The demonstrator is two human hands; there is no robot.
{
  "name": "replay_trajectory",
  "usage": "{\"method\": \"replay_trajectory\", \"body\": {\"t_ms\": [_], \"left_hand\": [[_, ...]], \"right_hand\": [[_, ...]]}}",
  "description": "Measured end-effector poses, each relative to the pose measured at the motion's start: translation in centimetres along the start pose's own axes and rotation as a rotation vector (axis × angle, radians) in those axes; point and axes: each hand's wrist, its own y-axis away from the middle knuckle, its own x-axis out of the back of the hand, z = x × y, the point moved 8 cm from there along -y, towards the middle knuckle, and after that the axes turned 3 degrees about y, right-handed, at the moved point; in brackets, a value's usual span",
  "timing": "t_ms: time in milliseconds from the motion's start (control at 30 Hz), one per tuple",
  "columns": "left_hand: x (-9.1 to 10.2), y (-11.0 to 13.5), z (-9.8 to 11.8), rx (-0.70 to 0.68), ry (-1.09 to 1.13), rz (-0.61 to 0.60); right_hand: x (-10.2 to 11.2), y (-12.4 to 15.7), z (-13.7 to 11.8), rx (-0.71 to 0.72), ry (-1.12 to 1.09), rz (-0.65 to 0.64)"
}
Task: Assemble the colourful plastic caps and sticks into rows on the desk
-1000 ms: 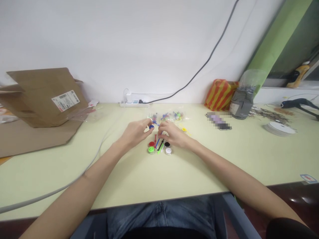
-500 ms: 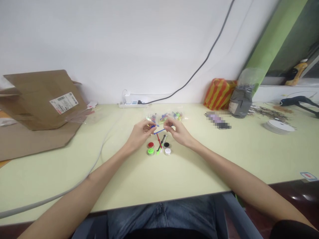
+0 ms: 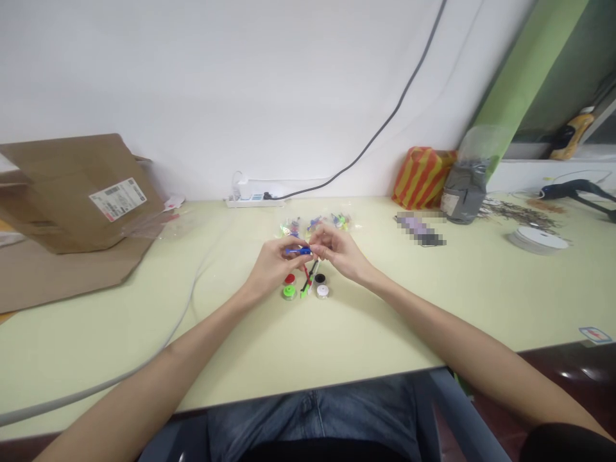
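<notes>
Above the middle of the table, my left hand pinches a small blue plastic piece between thumb and fingers. The fingertips of my right hand are closed at its right end, so the two hands nearly meet; exactly what lies under those fingers is hidden. Below the hands sit small round caps with clear rims: red, green, black and white. Between them lies a crossed bunch of thin coloured plastic sticks, partly covered by my hands.
Behind my hands lie clear bags of coloured parts. A power strip rests against the wall. Cardboard and a grey cable are at left. To the right are a striped bag, a dark pouch and a white spool.
The blue round piece in my left hand and the thin blue stick in my right were apart. My hands have come closer, with the blue piece now between them. The view has shifted slightly.
</notes>
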Motion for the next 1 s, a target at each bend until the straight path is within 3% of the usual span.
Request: {"method": "replay_trajectory", "body": {"t_ms": [267,500,733,1000], "left_hand": [[-0.5,0.2,1.4,-0.154,-0.161,-0.078],[-0.7,0.4,2.6,-0.256,-0.246,-0.076],[-0.4,0.5,2.3,-0.227,-0.18,-0.002],[-0.5,0.4,2.1,-0.207,-0.153,-0.018]], "right_hand": [[0.0,0.4,0.4,-0.008,0.165,-0.069],[0.3,0.4,-0.2,0.033,0.224,-0.017],[0.6,0.3,-0.4,0.057,0.134,-0.031],[0.8,0.4,0.2,0.031,0.246,-0.013]]}}
